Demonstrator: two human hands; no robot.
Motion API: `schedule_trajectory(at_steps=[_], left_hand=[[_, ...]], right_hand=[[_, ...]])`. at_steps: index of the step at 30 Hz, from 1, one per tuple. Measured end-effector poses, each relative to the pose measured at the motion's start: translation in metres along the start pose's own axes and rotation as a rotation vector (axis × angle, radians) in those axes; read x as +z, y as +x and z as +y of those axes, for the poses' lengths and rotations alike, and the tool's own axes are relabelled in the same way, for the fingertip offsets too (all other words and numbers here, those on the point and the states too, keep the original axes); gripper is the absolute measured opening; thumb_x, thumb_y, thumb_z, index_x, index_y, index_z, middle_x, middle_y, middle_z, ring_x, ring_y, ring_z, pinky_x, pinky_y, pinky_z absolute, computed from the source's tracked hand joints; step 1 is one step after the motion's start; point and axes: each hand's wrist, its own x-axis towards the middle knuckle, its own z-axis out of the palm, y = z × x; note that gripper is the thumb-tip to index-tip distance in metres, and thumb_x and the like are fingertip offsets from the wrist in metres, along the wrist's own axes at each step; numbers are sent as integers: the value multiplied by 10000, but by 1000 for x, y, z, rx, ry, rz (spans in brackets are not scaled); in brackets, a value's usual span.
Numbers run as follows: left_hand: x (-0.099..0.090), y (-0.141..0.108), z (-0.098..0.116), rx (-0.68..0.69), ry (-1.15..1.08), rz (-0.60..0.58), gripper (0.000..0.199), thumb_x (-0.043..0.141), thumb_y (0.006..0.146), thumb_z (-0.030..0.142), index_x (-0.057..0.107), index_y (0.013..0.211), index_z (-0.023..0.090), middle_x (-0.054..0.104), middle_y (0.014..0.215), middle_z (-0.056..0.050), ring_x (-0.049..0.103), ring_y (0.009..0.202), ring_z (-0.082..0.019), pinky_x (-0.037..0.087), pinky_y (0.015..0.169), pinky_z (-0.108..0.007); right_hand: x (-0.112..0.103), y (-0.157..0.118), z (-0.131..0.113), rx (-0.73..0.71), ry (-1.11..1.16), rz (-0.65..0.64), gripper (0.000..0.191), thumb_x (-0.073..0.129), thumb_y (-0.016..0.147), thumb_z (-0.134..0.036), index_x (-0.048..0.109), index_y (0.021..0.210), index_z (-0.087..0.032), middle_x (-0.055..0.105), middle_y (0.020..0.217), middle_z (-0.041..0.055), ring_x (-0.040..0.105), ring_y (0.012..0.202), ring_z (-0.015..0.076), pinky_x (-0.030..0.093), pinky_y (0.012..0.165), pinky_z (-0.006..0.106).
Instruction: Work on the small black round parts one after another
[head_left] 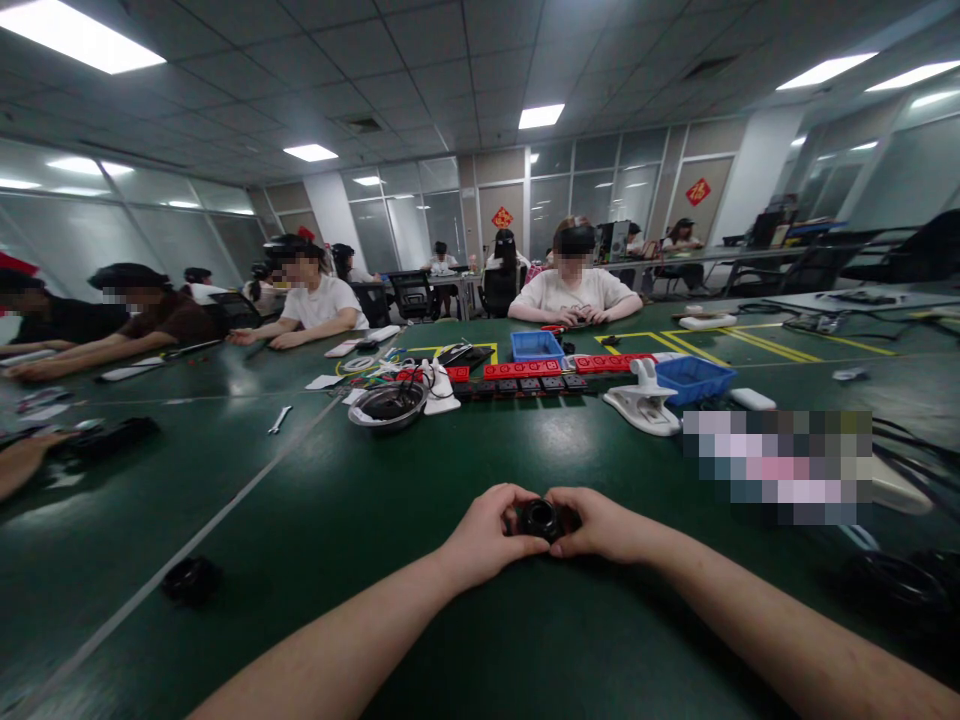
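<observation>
Between both hands, just above or on the green table (360, 620), is a black round part (541, 517) with a ring-shaped opening facing me; its exact kind I cannot make out. My left hand (487, 532) curls around its left side, thumb at the bottom and fingers on top. From the right, my right hand (598, 524) grips it the same way, and the two thumbs nearly meet under the opening. The fingers hide much of the part's sides. A similar-looking black piece (191, 581) lies on the table to the left of my forearm.
Ahead stand a metal bowl (388, 408) of dark items, white clamp-like stands (646, 400), red strips (525, 368) and blue trays (694, 380). A wrench (280, 420) lies left. Black round parts (892, 585) and cables are at the right. Co-workers sit around the table.
</observation>
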Motion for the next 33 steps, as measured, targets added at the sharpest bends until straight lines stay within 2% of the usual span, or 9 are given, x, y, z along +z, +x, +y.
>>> schedule_trajectory(at_steps=[3,6,10,13,17,21,26,29,33], left_hand=[[5,-2,1,-27,29,45,404,685,553,295,533,906,171,504,813,-1,451,621,-104,354,551,-209],[10,-4,2,-70,71,120,380,687,547,291,523,870,175,509,787,5,456,611,-108,345,538,-209],[15,-4,2,-109,126,243,362,686,547,310,520,834,166,503,774,0,454,619,-113,335,535,-210],[14,-1,-2,-99,116,261,358,688,547,312,520,827,163,493,773,1,439,595,-102,332,524,-206],[7,3,-8,-50,2,153,384,689,555,277,519,878,156,459,688,29,406,542,-81,336,501,-193],[-5,5,-6,15,-59,-23,402,678,580,233,537,947,152,473,718,17,412,569,-79,346,513,-184],[-11,5,-3,124,28,-52,394,668,605,262,552,975,187,498,882,-23,455,725,-124,361,581,-201],[-10,5,-5,158,43,-55,397,662,616,277,549,988,196,496,901,-22,454,743,-128,359,591,-206],[-11,6,-7,141,26,-85,406,657,623,276,543,1005,201,486,867,-13,452,708,-115,353,570,-199]], right_hand=[[3,1,-1,24,-69,46,311,667,538,-257,450,738,-158,475,645,-42,447,586,101,310,469,180],[13,1,-4,74,-232,160,351,686,497,-303,429,695,-170,488,645,-35,452,584,109,284,458,184],[31,3,-13,193,-478,400,272,607,584,-354,436,697,-176,521,685,5,481,593,132,272,472,211],[37,3,-17,198,-564,454,232,567,630,-357,457,726,-176,540,736,31,511,637,154,295,508,228],[31,0,-15,130,-479,408,382,609,588,-441,483,828,-173,553,830,47,525,701,176,338,546,240],[15,-4,-8,-43,-210,213,524,656,572,-357,466,1033,-196,552,958,34,518,824,184,380,650,255],[1,-2,-3,-80,40,-23,357,600,640,-256,528,973,-150,568,779,3,502,652,128,374,555,220],[-2,-1,-3,-76,89,-53,315,594,642,-231,544,941,-143,539,705,-17,468,601,107,357,529,207],[-2,-2,-4,-85,98,-65,318,596,640,-219,545,945,-147,534,721,-17,461,609,103,356,537,204]])
